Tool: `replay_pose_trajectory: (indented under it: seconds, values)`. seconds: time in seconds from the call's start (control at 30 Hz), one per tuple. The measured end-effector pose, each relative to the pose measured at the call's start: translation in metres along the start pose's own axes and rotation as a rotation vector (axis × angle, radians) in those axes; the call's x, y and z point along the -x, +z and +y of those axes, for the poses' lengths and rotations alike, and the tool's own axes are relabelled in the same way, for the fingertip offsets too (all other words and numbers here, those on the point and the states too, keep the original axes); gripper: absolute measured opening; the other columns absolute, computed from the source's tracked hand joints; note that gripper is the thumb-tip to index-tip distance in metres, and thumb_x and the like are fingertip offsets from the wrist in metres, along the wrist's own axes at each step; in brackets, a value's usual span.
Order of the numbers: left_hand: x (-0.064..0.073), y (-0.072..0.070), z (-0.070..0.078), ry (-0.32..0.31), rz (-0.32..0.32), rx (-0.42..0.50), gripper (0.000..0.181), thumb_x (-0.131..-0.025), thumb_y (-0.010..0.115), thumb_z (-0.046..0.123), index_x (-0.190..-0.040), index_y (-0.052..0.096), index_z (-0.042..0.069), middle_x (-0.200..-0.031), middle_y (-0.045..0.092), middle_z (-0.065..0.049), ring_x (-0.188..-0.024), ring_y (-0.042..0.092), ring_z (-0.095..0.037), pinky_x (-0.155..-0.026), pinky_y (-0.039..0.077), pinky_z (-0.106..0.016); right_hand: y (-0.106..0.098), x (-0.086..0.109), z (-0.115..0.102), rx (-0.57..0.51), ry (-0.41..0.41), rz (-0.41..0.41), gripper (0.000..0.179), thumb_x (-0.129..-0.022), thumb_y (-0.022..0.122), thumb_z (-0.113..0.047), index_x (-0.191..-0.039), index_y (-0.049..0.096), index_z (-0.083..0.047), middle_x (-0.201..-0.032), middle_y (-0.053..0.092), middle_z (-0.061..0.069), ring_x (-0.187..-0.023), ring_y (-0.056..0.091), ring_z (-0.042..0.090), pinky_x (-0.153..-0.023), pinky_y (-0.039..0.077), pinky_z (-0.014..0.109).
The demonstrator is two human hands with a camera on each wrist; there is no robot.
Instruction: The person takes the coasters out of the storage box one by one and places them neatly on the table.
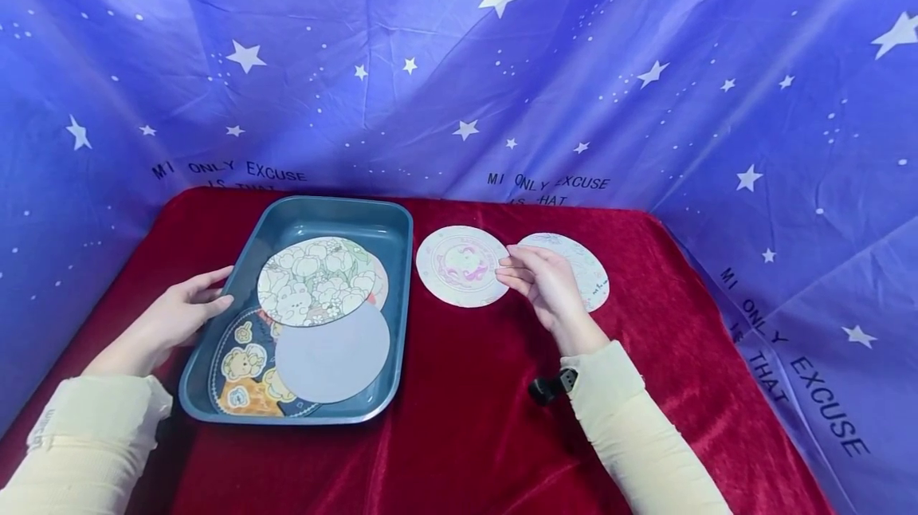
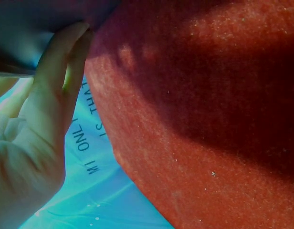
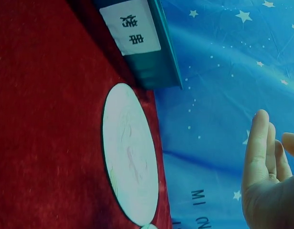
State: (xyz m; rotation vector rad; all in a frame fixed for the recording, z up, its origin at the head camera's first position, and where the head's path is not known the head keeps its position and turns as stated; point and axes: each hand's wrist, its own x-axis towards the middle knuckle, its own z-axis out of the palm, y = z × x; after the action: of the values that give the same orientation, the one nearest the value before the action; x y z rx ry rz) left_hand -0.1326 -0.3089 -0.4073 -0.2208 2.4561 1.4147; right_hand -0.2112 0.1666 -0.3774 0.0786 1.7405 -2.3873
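Observation:
On the left of the cloth stands a teal rectangular tray [image 1: 403, 300]. My left hand [image 1: 182, 312] touches its left side, fingers fairly straight; in the left wrist view the fingertips [image 2: 82, 28] meet the dark outer wall. Inside overlap a flower-and-rabbit round mat [image 1: 315, 280], a plain grey round mat [image 1: 333, 359] and a dark one with cartoon bears [image 1: 240, 363]. A pinkish one is mostly covered. Outside, my right hand [image 1: 545, 284] hovers over a pale blue-marked round mat [image 1: 591, 276], holding nothing. Its fingertips overlap the edge of a pink-patterned round mat [image 1: 459, 266] in the head view.
Dark red velvet cloth [image 1: 466, 435] covers the table. A blue star-printed curtain [image 1: 430, 116] hangs behind and at both sides. The tray's outer wall bears a white label [image 3: 132, 28] with dark characters. A small black device [image 1: 547, 389] sits at my right wrist.

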Motion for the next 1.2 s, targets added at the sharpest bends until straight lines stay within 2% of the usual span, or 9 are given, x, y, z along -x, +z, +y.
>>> replay_pose_trajectory:
  seconds: [0.67, 0.83, 1.2]
  values:
    - [0.0, -0.001, 0.0, -0.02, 0.0, -0.017, 0.07, -0.106, 0.045, 0.027, -0.158, 0.005, 0.006, -0.147, 0.029, -0.042, -0.109, 0.065, -0.04, -0.094, 0.051, -0.061, 0.036, 0.001, 0.007, -0.032, 0.011, -0.053, 0.021, -0.098, 0.052, 0.0, -0.088, 0.069, -0.009, -0.073, 0.072, 0.003, -0.064, 0.071, 0.012, -0.071, 0.062, 0.027]
    - [0.0, 0.0, 0.0, -0.015, 0.004, -0.019, 0.07, -0.106, 0.045, 0.026, -0.158, 0.005, 0.005, -0.147, 0.03, -0.042, -0.111, 0.063, -0.042, -0.094, 0.05, -0.061, 0.044, 0.001, 0.01, -0.036, 0.023, -0.059, 0.016, -0.098, 0.052, 0.0, -0.093, 0.066, -0.005, -0.073, 0.072, 0.003, -0.063, 0.071, 0.012, -0.069, 0.062, 0.026]
    - [0.0, 0.0, 0.001, -0.01, 0.0, -0.009, 0.069, -0.106, 0.045, 0.026, -0.158, 0.005, 0.005, -0.146, 0.031, -0.042, -0.107, 0.066, -0.036, -0.094, 0.05, -0.061, 0.062, 0.0, 0.017, -0.038, 0.037, -0.076, 0.011, -0.098, 0.053, 0.001, -0.105, 0.06, 0.003, -0.073, 0.072, 0.002, -0.063, 0.071, 0.012, -0.069, 0.062, 0.027]
